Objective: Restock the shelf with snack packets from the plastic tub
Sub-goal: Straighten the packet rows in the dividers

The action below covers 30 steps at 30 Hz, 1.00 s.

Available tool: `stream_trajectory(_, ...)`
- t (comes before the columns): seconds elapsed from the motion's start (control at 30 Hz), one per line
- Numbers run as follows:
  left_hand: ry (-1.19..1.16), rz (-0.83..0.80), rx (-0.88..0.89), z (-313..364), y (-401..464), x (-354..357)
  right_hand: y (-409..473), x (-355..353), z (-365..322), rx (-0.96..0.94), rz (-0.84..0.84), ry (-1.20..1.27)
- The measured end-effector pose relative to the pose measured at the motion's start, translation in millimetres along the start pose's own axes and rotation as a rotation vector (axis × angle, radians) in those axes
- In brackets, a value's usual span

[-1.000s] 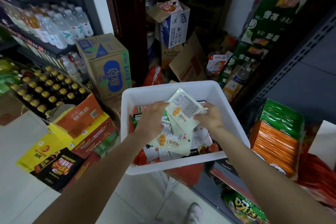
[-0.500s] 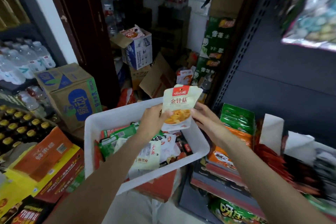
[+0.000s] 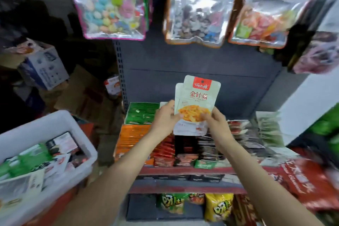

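Observation:
Both hands hold a small stack of pale snack packets (image 3: pixel 196 101) with a red label and a picture of orange noodles, upright above the shelf (image 3: pixel 185 170). My left hand (image 3: pixel 165 119) grips their left edge and my right hand (image 3: pixel 216 123) pinches the lower right. The shelf below carries rows of green, orange, red and dark packets. The white plastic tub (image 3: pixel 55 121) sits at the lower left, still holding several mixed packets.
Large clear bags of sweets (image 3: pixel 111 3) hang above the shelf. A lower shelf holds green and yellow snack bags (image 3: pixel 218 207). Cardboard boxes (image 3: pixel 44 68) stand on the floor at the left. A red bag (image 3: pixel 300 183) lies at the right.
The view has swung right from the tub to the shelf. Both hands lifted the pale packets out of the tub and carried them over the shelf's packet rows.

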<state>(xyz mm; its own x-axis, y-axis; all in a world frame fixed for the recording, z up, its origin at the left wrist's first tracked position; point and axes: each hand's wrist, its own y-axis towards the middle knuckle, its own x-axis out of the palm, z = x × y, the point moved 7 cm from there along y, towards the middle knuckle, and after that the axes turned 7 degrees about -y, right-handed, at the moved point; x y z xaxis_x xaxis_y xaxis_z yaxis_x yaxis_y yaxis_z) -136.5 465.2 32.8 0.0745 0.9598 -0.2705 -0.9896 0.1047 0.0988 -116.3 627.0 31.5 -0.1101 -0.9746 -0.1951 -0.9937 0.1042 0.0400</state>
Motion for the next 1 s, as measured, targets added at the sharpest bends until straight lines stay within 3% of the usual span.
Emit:
stream_trajectory(0.17,0.018,0.002,0.077,29.4,32.5,98.4,16.6,-113.5,7.1,-0.117,0.063,-0.147)
stream_trajectory(0.27,0.079,0.034,0.018,25.7,45.5,136.2,32.4,-155.7,17.5,-0.143,0.105,-0.080)
stream_trajectory(0.4,0.435,-0.210,-0.071,-7.6,50.3,174.6,52.6,-177.5,33.3,-0.109,0.131,0.025)
stream_trajectory(0.5,0.564,-0.394,-0.048,-19.3,40.4,189.7,68.1,-175.6,51.2,-0.062,0.074,0.056)
stream_trajectory(0.7,0.571,-0.467,-0.029,-23.5,27.2,187.7,81.2,-159.5,92.8,0.079,-0.176,0.082)
stream_trajectory(0.8,0.507,-0.389,-0.057,-21.7,27.9,181.5,80.0,-169.3,106.9,0.086,-0.205,-0.019)
stream_trajectory(0.93,0.333,0.002,-0.033,-3.9,40.7,161.5,86.0,-178.3,101.6,0.022,-0.125,-0.353)
stream_trajectory(1.0,0.246,0.051,0.012,5.0,46.5,163.3,89.4,-167.9,95.8,-0.043,-0.175,-0.583)
